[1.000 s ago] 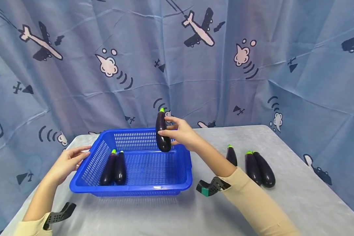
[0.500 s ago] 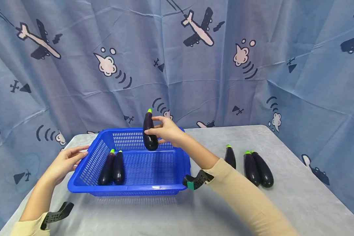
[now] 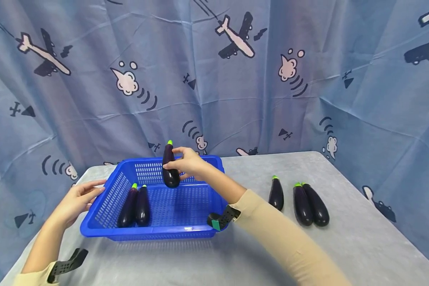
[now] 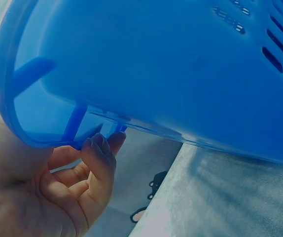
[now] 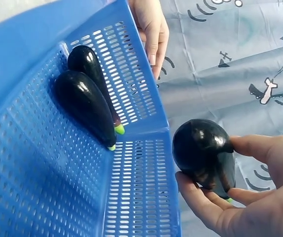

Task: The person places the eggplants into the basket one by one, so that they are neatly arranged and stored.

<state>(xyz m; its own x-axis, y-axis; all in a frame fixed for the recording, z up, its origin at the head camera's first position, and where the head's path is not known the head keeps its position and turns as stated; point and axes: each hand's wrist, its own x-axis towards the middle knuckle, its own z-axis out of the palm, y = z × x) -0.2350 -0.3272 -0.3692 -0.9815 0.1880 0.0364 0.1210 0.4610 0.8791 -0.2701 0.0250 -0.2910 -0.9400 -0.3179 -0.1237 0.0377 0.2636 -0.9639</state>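
My right hand [image 3: 190, 163] grips an eggplant [image 3: 169, 167], a dark purple one with a bright green stem end, its thumb and fingers around the side. It is held stem up over the back part of a blue plastic basket [image 3: 153, 229]. Inside the basket, at its left, two eggplants [image 3: 143, 206] lie side by side with stems toward the back. My left hand [image 3: 76, 200] is at the basket's left rim; in the left wrist view its fingers [image 4: 99, 158] curl under the rim. The right wrist view shows the held eggplant [image 5: 200, 148] end-on beside the basket wall.
To the right of the basket, a single eggplant [image 3: 277, 194] lies on the grey table [image 3: 357, 230], with a pair of eggplants [image 3: 316, 206] farther right. A blue curtain [image 3: 236, 87] printed with planes hangs behind the table.
My right hand has moved left with the eggplant, from the basket's right side toward its middle, and ends slightly lower. My left hand stays at the rim.
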